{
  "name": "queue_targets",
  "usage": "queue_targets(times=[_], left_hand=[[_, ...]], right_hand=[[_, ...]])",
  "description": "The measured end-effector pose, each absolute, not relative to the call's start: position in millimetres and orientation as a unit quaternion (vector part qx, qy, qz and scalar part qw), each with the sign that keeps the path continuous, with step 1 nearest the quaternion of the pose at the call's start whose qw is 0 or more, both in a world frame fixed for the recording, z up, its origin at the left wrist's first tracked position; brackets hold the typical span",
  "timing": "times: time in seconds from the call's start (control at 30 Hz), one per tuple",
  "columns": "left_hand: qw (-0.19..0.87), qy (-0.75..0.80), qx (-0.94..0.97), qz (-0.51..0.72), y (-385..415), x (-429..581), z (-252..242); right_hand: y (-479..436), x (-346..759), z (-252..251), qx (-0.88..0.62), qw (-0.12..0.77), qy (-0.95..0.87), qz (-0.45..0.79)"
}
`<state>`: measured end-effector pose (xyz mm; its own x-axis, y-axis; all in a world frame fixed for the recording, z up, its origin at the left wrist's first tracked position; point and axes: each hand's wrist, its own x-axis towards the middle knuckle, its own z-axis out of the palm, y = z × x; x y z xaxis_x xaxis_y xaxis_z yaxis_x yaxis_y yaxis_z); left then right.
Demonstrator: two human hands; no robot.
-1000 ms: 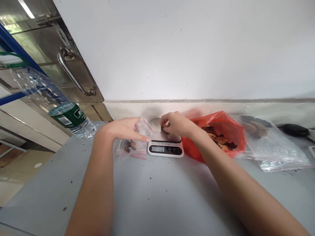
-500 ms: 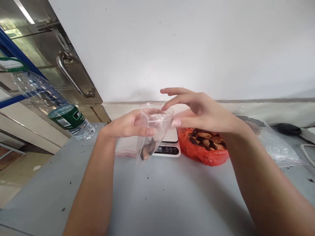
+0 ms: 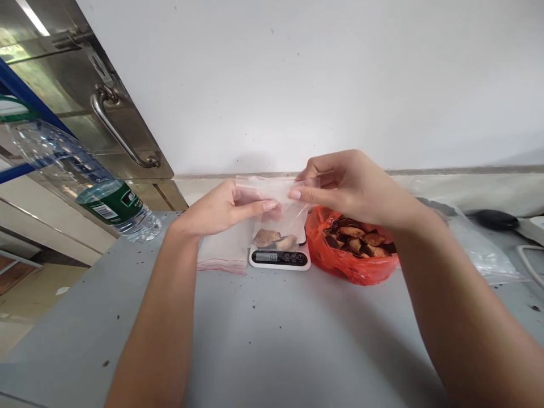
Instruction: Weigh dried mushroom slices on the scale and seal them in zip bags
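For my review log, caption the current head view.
Left hand and right hand hold a clear bag of brown slices at a scale reading 0.0, a red bag alongside.

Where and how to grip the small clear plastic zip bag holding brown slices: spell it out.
I'd pinch the small clear plastic zip bag near its top edge, coming from left and right: the film there looks flat, while the brown curved slices lie at the bottom.

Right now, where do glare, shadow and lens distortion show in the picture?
Head view throughout: a bright streak glares on the metal door; soft shadow falls on the table beside the right forearm; the bottle leans at the left, probably lens-stretched; the clear bag looks hazy.
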<state>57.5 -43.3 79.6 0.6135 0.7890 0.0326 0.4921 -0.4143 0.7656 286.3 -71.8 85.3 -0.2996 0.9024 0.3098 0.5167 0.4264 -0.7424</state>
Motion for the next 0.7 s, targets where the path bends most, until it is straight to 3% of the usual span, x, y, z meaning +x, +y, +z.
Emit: queue_targets(times=[0.1,0.23,0.43,0.7], left_hand=[[0.374,0.405,0.808,0.210,-39,54,78],[0.392,0.430,0.778,0.237,-36,45,76],[0.348,0.421,0.799,0.251,-39,46,79],[0.276,0.390,0.817,0.325,-45,51,84]], right_hand=[[-70,292,85,-0.473,0.349,-0.752,0.300],[-68,300,85,-0.510,0.402,-0.713,0.264],[-64,310,84,-0.480,0.320,-0.759,0.302],[-66,305,83,-0.427,0.308,-0.785,0.326]])
